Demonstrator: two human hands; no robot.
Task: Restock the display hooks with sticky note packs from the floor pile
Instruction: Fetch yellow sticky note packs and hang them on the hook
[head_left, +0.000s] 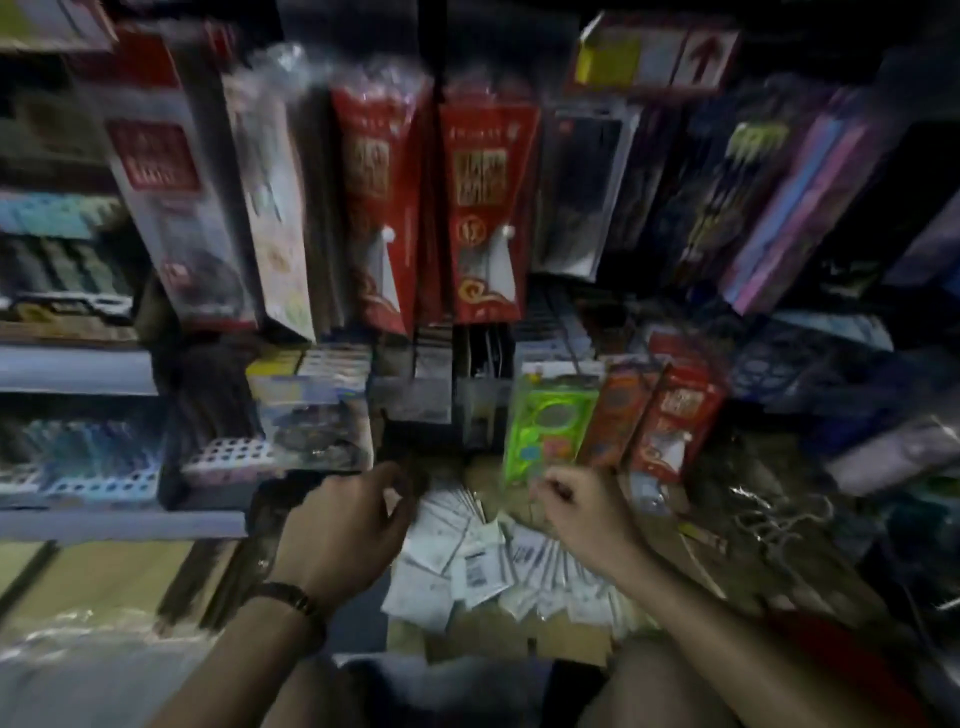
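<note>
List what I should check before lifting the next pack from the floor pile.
1. Floor pile in reach, at both hands: ok.
2. Left hand already holds a pack: cannot tell, blurred.
3. Right hand empty: cannot tell, blurred.
4. Room to hang more: cannot tell; red packs crowd the view above.
5. Pack labels readable: not ok, picture too blurred.

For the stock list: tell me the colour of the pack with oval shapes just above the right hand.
The pack is bright green; head view.
</note>
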